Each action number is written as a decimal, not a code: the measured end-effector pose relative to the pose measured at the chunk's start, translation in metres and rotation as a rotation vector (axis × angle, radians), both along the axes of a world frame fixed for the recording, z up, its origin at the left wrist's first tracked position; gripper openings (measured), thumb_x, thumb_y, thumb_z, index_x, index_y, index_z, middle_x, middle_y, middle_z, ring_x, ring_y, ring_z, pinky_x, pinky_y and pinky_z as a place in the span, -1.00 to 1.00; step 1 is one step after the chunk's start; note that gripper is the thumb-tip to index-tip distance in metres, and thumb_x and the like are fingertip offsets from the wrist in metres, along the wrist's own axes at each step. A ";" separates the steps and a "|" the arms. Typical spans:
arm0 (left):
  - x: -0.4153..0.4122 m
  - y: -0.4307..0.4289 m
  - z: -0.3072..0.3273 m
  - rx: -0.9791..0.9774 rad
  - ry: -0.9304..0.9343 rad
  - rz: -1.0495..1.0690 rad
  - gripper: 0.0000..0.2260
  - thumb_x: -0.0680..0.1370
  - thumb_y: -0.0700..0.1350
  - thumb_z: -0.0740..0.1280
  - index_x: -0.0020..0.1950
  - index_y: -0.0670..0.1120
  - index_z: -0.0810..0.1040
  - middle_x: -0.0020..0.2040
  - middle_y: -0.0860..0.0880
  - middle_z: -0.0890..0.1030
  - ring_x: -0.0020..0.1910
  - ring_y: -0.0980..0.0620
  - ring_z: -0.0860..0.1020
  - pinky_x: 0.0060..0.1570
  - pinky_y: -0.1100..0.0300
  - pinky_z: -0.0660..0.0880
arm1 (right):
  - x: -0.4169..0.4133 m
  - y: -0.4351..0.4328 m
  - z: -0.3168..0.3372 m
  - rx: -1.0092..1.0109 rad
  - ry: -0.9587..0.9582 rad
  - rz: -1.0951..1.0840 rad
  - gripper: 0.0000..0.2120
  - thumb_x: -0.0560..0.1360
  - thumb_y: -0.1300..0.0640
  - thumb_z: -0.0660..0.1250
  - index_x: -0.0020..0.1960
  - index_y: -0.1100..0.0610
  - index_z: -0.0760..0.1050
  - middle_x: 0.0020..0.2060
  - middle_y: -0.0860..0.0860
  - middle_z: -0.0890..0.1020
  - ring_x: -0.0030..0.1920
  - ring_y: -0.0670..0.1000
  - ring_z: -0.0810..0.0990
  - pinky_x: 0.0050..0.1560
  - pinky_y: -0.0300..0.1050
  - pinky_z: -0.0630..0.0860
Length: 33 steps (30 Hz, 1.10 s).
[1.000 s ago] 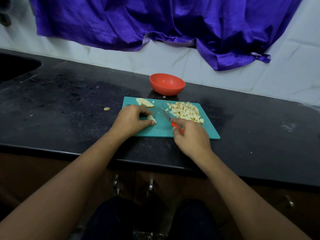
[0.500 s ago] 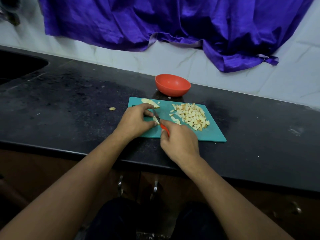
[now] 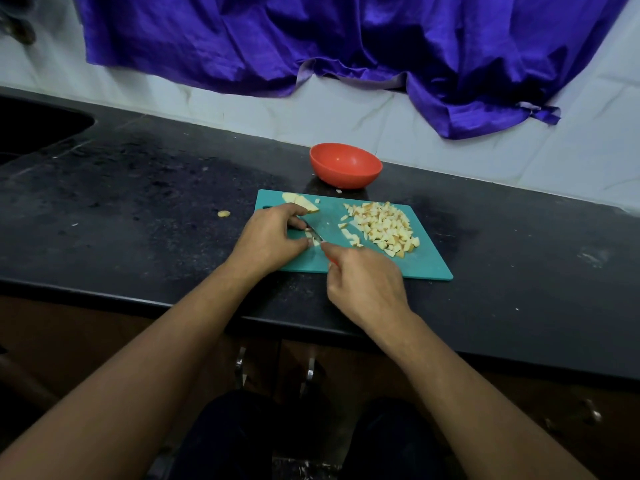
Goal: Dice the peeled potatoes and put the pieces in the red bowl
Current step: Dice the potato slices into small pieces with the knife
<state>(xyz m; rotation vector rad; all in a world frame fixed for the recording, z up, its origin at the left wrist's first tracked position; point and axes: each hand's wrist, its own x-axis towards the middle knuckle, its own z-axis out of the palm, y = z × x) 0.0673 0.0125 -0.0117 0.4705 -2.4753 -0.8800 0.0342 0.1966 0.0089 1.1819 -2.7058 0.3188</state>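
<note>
1. The left hand (image 3: pixel 270 237) has its fingertips curled down on a small pale strip of peeled potato (image 3: pixel 314 241). It pins the strip flat, probably so it cannot slide under the blade.
2. The right hand (image 3: pixel 363 282) is wrapped round the red handle of a small steel knife (image 3: pixel 313 233). The blade lies at the strip, hard against the left fingertips, so there is little margin there.
3. A heap of pale diced potato cubes (image 3: pixel 381 228) lies on the right of the flat teal plastic cutting board (image 3: pixel 427 266), apart from the cutting spot. Uncut potato slices (image 3: pixel 301 202) lie at the far left corner.
4. The round red plastic bowl (image 3: pixel 344 164) stands just beyond the board's far edge, handy for scraping.
5. The black stone counter (image 3: pixel 138 202) is open on both sides, and the board's near edge sits close to its front lip.
</note>
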 end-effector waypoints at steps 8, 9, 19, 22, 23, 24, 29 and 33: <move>0.000 0.000 -0.002 0.015 0.013 0.010 -0.54 0.46 -0.05 0.56 0.35 0.00 0.60 0.04 0.12 0.71 0.14 0.13 0.61 0.33 0.07 0.50 | -0.020 0.021 -0.004 -0.094 -0.053 -0.132 -0.60 0.66 0.01 0.19 0.49 -0.13 0.43 -0.11 -0.06 0.65 -0.20 -0.06 0.54 -0.17 -0.05 0.53; 0.000 -0.001 -0.002 0.026 0.022 0.009 -0.54 0.46 -0.05 0.56 0.34 0.00 0.61 0.03 0.12 0.71 0.13 0.13 0.61 0.32 0.05 0.51 | -0.024 0.022 -0.003 -0.108 -0.068 -0.148 -0.60 0.66 0.01 0.21 0.48 -0.12 0.45 -0.09 -0.06 0.66 -0.21 -0.07 0.53 -0.18 -0.06 0.52; -0.001 -0.002 -0.004 0.117 0.128 0.020 -0.61 0.49 -0.35 0.39 0.29 -0.09 0.59 0.09 -0.02 0.62 0.09 0.06 0.61 0.23 0.11 0.57 | -0.009 0.014 -0.010 -0.214 -0.105 -0.019 -0.59 0.65 -0.04 0.22 0.49 -0.17 0.43 -0.08 -0.08 0.67 -0.22 -0.10 0.49 -0.20 -0.12 0.45; 0.001 -0.002 -0.003 0.138 0.164 0.061 -0.53 0.49 -0.42 0.23 0.35 -0.11 0.53 0.14 0.00 0.52 0.12 0.01 0.59 0.23 0.12 0.55 | -0.002 0.006 -0.008 -0.163 -0.073 0.045 -0.59 0.66 -0.05 0.19 0.50 -0.18 0.40 -0.12 -0.10 0.63 -0.16 -0.10 0.51 -0.13 -0.09 0.51; 0.001 -0.001 -0.003 0.123 0.161 0.069 -0.52 0.50 -0.42 0.22 0.37 -0.10 0.51 0.16 0.01 0.49 0.14 0.01 0.57 0.25 0.13 0.53 | -0.002 0.005 -0.007 -0.140 -0.064 0.063 -0.59 0.66 -0.06 0.19 0.51 -0.19 0.40 -0.15 -0.11 0.60 -0.17 -0.10 0.49 -0.15 -0.09 0.48; 0.001 -0.001 -0.003 0.111 0.159 0.071 -0.51 0.50 -0.42 0.21 0.38 -0.10 0.50 0.19 0.00 0.47 0.17 0.01 0.56 0.27 0.13 0.51 | -0.001 0.004 -0.006 -0.115 -0.053 0.071 -0.59 0.67 -0.06 0.18 0.51 -0.19 0.39 -0.19 -0.12 0.55 -0.18 -0.10 0.47 -0.17 -0.09 0.46; 0.000 -0.001 -0.003 0.097 0.100 0.079 -0.49 0.52 -0.40 0.22 0.42 -0.05 0.48 0.33 -0.07 0.45 0.26 0.02 0.51 0.35 0.08 0.49 | -0.020 0.021 -0.008 -0.109 0.005 -0.071 -0.60 0.66 -0.03 0.17 0.49 -0.19 0.43 -0.20 -0.09 0.62 -0.23 -0.07 0.50 -0.22 -0.07 0.50; -0.001 -0.002 -0.001 0.090 0.050 0.065 -0.53 0.52 -0.37 0.26 0.38 -0.03 0.52 0.31 -0.06 0.47 0.17 0.02 0.54 0.28 0.03 0.53 | -0.035 0.034 -0.011 -0.145 0.016 -0.149 -0.62 0.65 -0.01 0.18 0.44 -0.16 0.49 -0.19 -0.05 0.66 -0.28 -0.05 0.45 -0.25 -0.07 0.43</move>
